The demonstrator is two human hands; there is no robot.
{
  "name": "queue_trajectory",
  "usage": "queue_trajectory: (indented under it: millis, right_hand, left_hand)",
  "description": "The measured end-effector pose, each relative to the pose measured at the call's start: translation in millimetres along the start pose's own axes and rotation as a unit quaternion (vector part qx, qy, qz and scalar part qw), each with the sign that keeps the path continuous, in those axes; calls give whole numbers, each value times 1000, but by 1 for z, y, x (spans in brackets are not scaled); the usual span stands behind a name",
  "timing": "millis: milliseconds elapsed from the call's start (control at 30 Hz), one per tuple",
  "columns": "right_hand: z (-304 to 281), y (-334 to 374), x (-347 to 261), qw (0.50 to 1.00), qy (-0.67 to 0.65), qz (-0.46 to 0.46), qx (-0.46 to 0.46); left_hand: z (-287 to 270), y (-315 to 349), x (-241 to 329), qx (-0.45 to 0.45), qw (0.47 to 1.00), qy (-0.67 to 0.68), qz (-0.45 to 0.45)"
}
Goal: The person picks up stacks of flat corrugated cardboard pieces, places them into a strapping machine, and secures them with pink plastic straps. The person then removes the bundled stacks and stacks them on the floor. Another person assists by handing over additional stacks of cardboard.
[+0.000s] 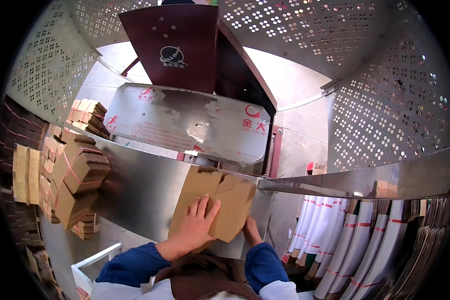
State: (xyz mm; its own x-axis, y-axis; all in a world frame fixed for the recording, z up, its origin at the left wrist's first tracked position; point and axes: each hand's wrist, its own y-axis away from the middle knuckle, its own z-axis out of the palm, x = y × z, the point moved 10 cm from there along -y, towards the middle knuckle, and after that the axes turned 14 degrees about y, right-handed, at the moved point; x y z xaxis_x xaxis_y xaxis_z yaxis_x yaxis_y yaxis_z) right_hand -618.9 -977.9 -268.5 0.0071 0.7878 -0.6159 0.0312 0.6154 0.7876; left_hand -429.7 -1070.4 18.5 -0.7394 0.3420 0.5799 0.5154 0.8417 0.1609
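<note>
A brown stack of flat cardboard blanks (237, 202) with cut flaps along its far edge lies on the steel table (145, 182) in front of me. My left hand (192, 227) rests on top of it, fingers stretched out and a little apart. At the near right edge of the cardboard, my right hand (251, 230) grips the side; its fingers are partly hidden by the cardboard. Dark blue sleeves cover both forearms.
Strapped cardboard bundles (82, 172) stand at the table's left end. Beyond the table is a machine with a dark red panel (172, 42) and a scuffed metal plate (180, 120). Perforated screens (385, 105) surround it. White sheet rolls (355, 240) stand at right.
</note>
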Motion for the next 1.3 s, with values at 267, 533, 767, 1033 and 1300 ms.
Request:
queue_trajectory:
  millis: [267,533,767,1033,1300]
  right_hand:
    - [-66,156,-245,854,275,-291,333]
    - [147,143,-491,777,211,-544,235]
    - [168,-29,-432,855,194,-424,225]
    - [122,-58,-407,930,55,-314,181]
    - [98,-84,-415,922,70,-303,230]
  left_hand:
    - [6,-5,22,2,999,-41,-10]
    - [-16,-5,3,96,941,323,27]
    - [18,9,-38,108,896,426,-58]
    - [91,37,-35,4,953,295,67]
    - [89,-6,-44,-129,971,200,25]
